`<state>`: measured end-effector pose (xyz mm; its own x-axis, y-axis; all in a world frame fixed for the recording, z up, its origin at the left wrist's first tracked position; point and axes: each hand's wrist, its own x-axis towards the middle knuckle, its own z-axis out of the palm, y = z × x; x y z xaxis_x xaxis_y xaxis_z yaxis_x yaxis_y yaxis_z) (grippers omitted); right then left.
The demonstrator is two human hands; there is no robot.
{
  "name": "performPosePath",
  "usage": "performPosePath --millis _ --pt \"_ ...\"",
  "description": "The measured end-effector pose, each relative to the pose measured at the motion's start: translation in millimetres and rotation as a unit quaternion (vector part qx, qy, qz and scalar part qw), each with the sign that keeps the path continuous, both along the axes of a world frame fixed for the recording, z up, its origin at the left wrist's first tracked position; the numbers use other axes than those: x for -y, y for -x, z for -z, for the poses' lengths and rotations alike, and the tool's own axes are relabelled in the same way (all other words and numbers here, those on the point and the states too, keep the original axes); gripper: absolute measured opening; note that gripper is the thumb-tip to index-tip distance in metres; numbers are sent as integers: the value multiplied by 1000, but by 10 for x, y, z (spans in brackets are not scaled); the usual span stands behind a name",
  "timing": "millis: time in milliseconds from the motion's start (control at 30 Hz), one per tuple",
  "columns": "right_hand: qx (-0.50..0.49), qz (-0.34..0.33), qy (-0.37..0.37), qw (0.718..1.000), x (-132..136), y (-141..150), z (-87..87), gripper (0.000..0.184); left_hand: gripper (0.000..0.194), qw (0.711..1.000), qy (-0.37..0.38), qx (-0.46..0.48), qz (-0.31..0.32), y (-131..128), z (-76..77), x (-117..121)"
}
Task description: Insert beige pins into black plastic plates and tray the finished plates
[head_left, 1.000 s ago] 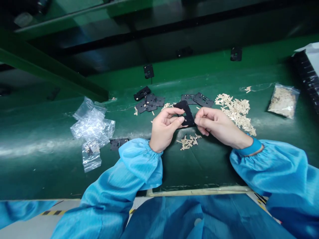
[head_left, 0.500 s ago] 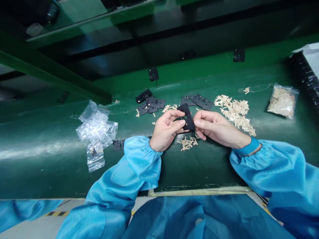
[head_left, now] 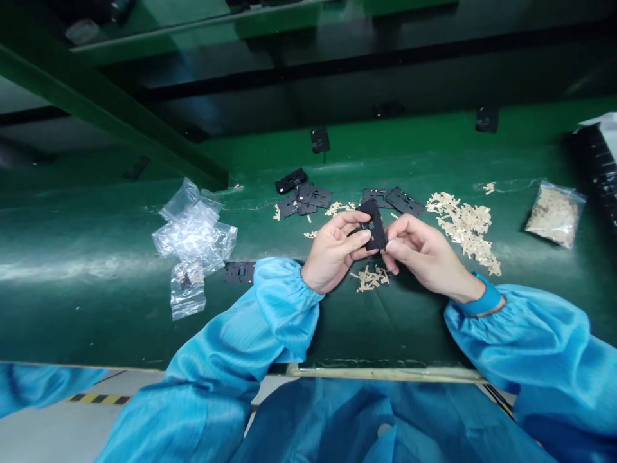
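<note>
Plate [head_left: 379,235] held up in the left hand [head_left: 330,252], with the right hand [head_left: 427,257] at its corner

In the head view, the thin black plate is held over the green table [head_left: 400,331], tipped up. It is pinched by the thumb and fingers of the left hand near the hole in its middle. The right thumb and finger are kept close together at the low right corner. It cannot be told if just the plate edge or a tiny bit is pinched there.

A small heap of tan bits [head_left: 371,278] is seen just below the hands. A big heap of tan bits [head_left: 465,225] is spread out to the right, and a bag of tan bits [head_left: 554,215] is set past it. More black plates [head_left: 314,198] are piled on the far side, and two flat plates [head_left: 405,200] are laid behind the hands. One lone plate [head_left: 238,272] is seen by the left sleeve [head_left: 277,283], near some clear bags [head_left: 190,228].

The work seems to be partway through: the plate is in the hands, not put down, and lots of bits are left loose. Pale spots can be seen on some plates, but how many are done cannot be told.
</note>
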<state>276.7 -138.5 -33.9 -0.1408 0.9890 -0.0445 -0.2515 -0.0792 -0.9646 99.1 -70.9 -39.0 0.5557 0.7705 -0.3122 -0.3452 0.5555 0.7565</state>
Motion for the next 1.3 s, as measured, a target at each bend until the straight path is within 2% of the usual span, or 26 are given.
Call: performPosePath --millis 167,367,400,467,600,667,800,867,1000,1067,1133,1233,1300 --pt "110 52 -86 989 54 19 41 12 42 1000 5 0 -1 -9 -10 24" --pt "291 122 -192 929 72 29 132 13 40 1000 -11 -11 -18 -30 5 57" --pt "294 124 -191 928 65 25 131 13 40 999 -18 -14 -23 -31 13 54" --pt "269 108 -160 944 42 11 105 15 39 998 -37 -22 -35 -30 32 38" --pt "183 64 -45 980 -17 -31 14 26 35 990 -109 -65 -63 -25 59 -2" --pt "177 72 -18 981 -38 -43 -9 29 31 983 -145 -87 -73 -26 58 -6" --pt "215 88 -22 972 -41 -36 17 27 23 975 -172 -116 -76 -41 32 27" --pt "262 98 -51 959 -27 -20 44 22 22 974 -173 -125 -79 -52 22 50" --pt "388 136 -149 899 12 24 80 12 21 975 -161 -124 -86 -64 22 72" --pt "408 140 -165 887 24 35 89 14 21 976 -157 -121 -87 -63 22 69" --pt "382 132 -147 903 23 28 90 17 21 977 -154 -121 -87 -60 17 64" --pt "270 99 -67 955 -8 -10 66 25 22 978 -146 -119 -88 -59 3 60" --pt "198 76 -18 977 -39 -40 40 30 24 979 -141 -116 -87 -61 -3 61"
